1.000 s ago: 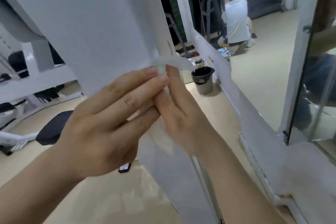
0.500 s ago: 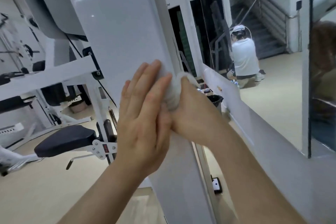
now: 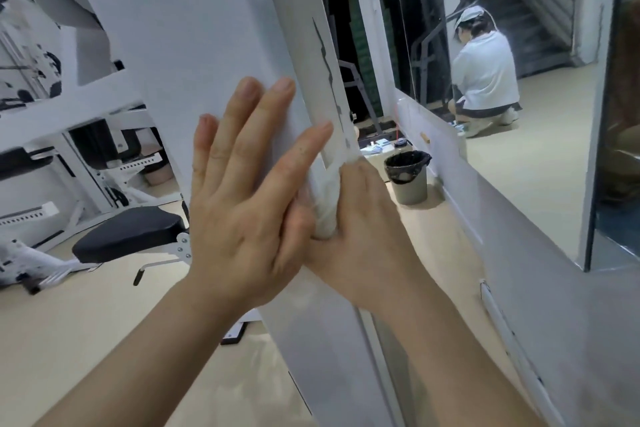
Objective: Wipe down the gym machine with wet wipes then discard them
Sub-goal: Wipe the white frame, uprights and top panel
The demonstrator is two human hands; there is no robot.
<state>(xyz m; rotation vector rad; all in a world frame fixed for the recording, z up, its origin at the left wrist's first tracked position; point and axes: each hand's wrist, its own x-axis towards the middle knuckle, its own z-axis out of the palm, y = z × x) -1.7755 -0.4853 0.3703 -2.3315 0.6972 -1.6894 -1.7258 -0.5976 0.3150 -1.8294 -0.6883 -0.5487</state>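
Right hand [image 3: 367, 229] grips a bunched wet wipe [image 3: 327, 204] against the edge of the gym machine's white panel [image 3: 194, 45]; its fingertips are hidden behind that edge. Left hand [image 3: 242, 204] lies flat on the panel just left of the grip, fingers straight, thumb touching the wipe. A lined bin [image 3: 408, 177] stands beyond the grip, to its right.

Left hand [image 3: 242, 218] lies flat at frame centre, fingers straight and spread; right hand [image 3: 367, 236] just beside it grips a bunched wet wipe [image 3: 327, 208].
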